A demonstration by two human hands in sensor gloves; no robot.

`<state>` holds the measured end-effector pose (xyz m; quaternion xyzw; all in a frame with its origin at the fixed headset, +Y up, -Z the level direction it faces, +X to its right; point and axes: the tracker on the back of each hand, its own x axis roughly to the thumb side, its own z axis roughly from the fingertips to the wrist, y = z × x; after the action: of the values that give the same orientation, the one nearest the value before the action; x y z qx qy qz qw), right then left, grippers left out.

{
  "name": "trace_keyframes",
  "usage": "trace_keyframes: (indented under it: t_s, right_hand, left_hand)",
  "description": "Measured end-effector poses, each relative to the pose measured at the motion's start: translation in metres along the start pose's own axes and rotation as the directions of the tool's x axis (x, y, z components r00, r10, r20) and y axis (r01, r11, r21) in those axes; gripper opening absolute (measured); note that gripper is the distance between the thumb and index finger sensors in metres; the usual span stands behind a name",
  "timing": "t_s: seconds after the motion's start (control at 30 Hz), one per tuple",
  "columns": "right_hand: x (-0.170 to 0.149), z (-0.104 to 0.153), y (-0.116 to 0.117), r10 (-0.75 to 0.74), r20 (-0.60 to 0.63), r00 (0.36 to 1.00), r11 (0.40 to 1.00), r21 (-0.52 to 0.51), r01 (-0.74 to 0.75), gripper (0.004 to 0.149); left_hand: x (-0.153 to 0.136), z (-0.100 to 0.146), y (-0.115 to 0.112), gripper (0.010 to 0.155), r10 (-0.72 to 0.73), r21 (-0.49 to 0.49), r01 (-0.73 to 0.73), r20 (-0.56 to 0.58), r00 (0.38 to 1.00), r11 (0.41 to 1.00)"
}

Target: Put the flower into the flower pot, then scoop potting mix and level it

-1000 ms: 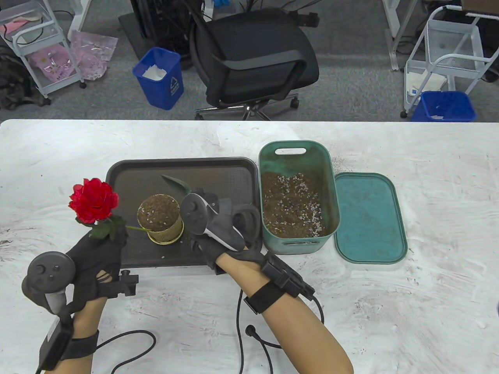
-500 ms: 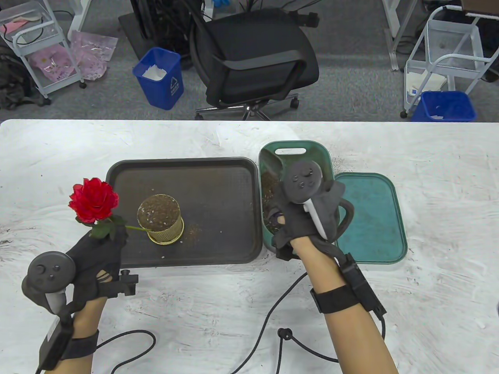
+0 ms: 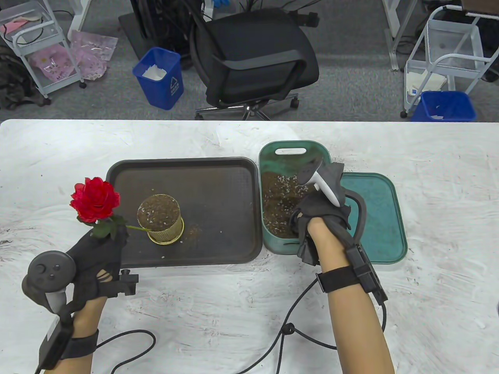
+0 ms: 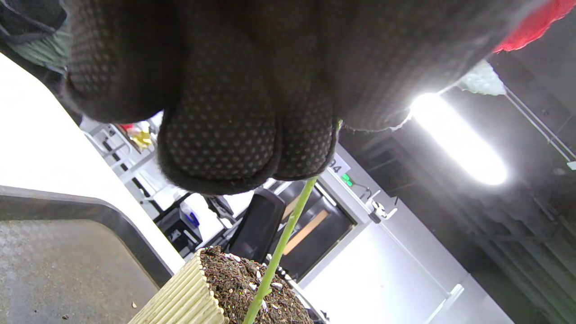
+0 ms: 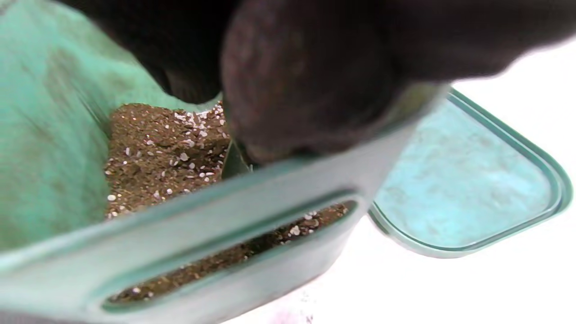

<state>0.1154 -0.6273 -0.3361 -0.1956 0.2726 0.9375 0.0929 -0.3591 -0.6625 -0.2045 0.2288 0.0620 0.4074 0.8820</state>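
Observation:
The red flower (image 3: 94, 199) leans left of the tray, and my left hand (image 3: 111, 235) pinches its green stem (image 4: 288, 225). The stem's lower end stands in the soil of the ribbed yellow pot (image 3: 160, 218), seen close in the left wrist view as the pot (image 4: 189, 297). My right hand (image 3: 300, 220) reaches down into the green bin (image 3: 290, 150), low over the potting mix (image 3: 278, 198). It grips the green scoop (image 5: 235, 162), which the glove mostly hides; only a sliver shows by the mix (image 5: 157, 153).
The pot stands on a dark tray (image 3: 218, 183) with a little spilled mix (image 3: 191, 230) beside it. The bin's lid (image 3: 370, 218) lies flat right of the bin. Glove cables trail across the white table's front. A chair, blue bins and carts stand beyond the far edge.
My right hand carried the scoop from beside the pot over to the bin, then tipped down toward its near end. My left hand and the flower have stayed put.

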Motion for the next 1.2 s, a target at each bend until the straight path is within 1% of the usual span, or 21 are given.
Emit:
trace_keyframes:
  t_s: [0.07, 0.17, 0.27, 0.37, 0.47, 0.5, 0.57, 0.67, 0.7, 0.77, 0.83, 0.87, 0.97, 1.1, 1.2]
  right_hand:
    - [0.002, -0.004, -0.002, -0.033, 0.017, 0.999, 0.999, 0.026, 0.032, 0.048]
    - [0.003, -0.013, 0.001, -0.196, 0.073, 0.978, 0.972, 0.146, 0.184, 0.049]
    - [-0.004, -0.023, 0.005, -0.309, 0.073, 0.948, 0.938, 0.191, 0.291, 0.049]
    - [-0.017, -0.030, 0.011, -0.470, 0.049, 0.881, 0.862, 0.238, 0.447, 0.050]
    - [-0.032, -0.033, 0.014, -0.567, 0.034, 0.823, 0.800, 0.260, 0.540, 0.050]
    - [-0.040, -0.033, 0.015, -0.621, 0.029, 0.784, 0.760, 0.267, 0.592, 0.050]
    - [-0.049, -0.033, 0.014, -0.683, 0.025, 0.730, 0.706, 0.277, 0.651, 0.050]
    - [-0.063, -0.026, 0.011, -0.788, 0.030, 0.615, 0.598, 0.273, 0.753, 0.050]
    - [-0.066, -0.024, 0.009, -0.801, 0.033, 0.597, 0.583, 0.262, 0.769, 0.050]
    - [-0.072, -0.018, 0.004, -0.822, 0.058, 0.566, 0.563, 0.234, 0.793, 0.050]
    - [-0.075, -0.013, 0.001, -0.832, 0.080, 0.549, 0.553, 0.215, 0.805, 0.050]
    - [-0.077, -0.008, -0.002, -0.840, 0.109, 0.531, 0.542, 0.195, 0.817, 0.050]
    - [-0.077, 0.004, -0.005, -0.846, 0.157, 0.510, 0.530, 0.144, 0.836, 0.050]
    - [-0.062, 0.025, -0.001, -0.851, 0.222, 0.475, 0.518, 0.211, 0.829, 0.050]
    - [-0.035, 0.038, 0.012, -0.845, 0.259, 0.468, 0.532, 0.315, 0.786, 0.051]
  left_hand:
    - [0.000, 0.000, 0.000, 0.042, 0.002, -0.001, -0.002, 0.000, 1.000, 1.000]
    - [0.000, 0.000, 0.000, 0.042, 0.003, -0.001, -0.003, -0.002, 1.000, 1.000]
    - [0.000, 0.000, 0.000, 0.042, 0.002, 0.000, -0.002, -0.004, 1.000, 1.000]
    - [0.001, 0.001, 0.000, 0.042, 0.000, 0.000, 0.000, 0.001, 1.000, 1.000]
    - [0.001, 0.000, -0.001, 0.042, 0.000, -0.001, 0.000, 0.004, 1.000, 1.000]
    - [0.001, 0.000, -0.001, 0.042, 0.000, -0.001, 0.000, 0.002, 1.000, 1.000]
    - [0.000, 0.000, 0.000, 0.042, 0.002, -0.001, -0.002, -0.002, 1.000, 1.000]
    - [0.000, 0.000, 0.000, 0.042, 0.002, 0.001, -0.002, -0.007, 1.000, 1.000]
    - [0.000, 0.000, 0.000, 0.042, 0.003, 0.001, -0.003, -0.008, 1.000, 1.000]
    - [0.000, 0.001, 0.000, 0.042, 0.002, 0.002, -0.002, -0.007, 1.000, 1.000]
    - [0.000, 0.001, 0.000, 0.042, 0.001, 0.003, -0.001, -0.006, 1.000, 1.000]
    - [0.000, 0.001, 0.000, 0.042, 0.000, 0.003, 0.000, -0.005, 1.000, 1.000]
    - [0.000, 0.001, 0.000, 0.042, -0.002, 0.003, 0.002, -0.004, 1.000, 1.000]
    - [-0.001, 0.000, 0.000, 0.042, -0.001, 0.003, 0.001, -0.005, 1.000, 1.000]
    - [0.000, 0.001, 0.000, 0.042, -0.001, 0.003, 0.001, -0.004, 1.000, 1.000]
